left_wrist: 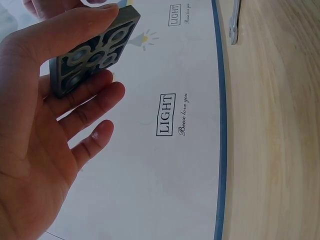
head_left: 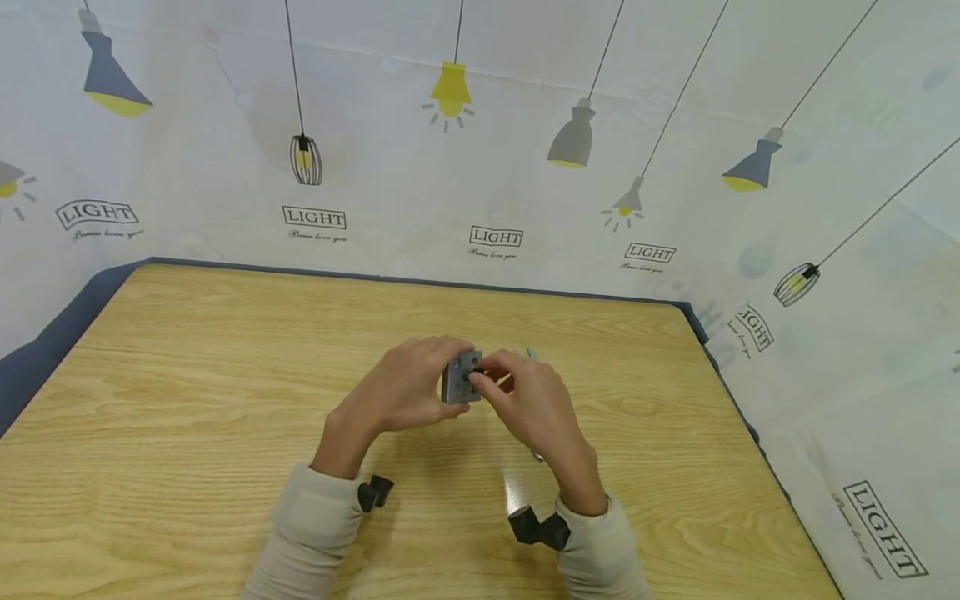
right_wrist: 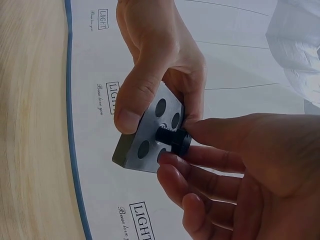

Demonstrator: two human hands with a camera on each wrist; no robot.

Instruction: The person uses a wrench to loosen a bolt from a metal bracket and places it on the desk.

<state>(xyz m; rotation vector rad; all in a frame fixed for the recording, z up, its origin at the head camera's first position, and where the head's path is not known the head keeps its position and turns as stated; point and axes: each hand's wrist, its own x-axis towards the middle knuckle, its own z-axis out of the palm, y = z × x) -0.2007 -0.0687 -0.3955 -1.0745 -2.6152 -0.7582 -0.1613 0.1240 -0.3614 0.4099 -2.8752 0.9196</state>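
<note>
Above the wooden table, my left hand (head_left: 405, 385) grips a grey metal plate (head_left: 455, 390) by its edges, thumb on one side and fingers on the other. Round holes run through the plate's face (right_wrist: 148, 131), and its back (left_wrist: 93, 59) shows recessed pockets in the left wrist view. My right hand (head_left: 536, 404) pinches the head of a black bolt (right_wrist: 181, 143) between thumb and fingers. In the right wrist view the bolt's threaded end meets the middle of the plate; how deep it sits is hidden.
A silver wrench (left_wrist: 234, 29) lies on the table (head_left: 225, 375), mostly hidden behind the right hand in the head view. Black wrist cameras stick out from both sleeves. A printed sheet (head_left: 390, 192) stands behind the table and along its sides.
</note>
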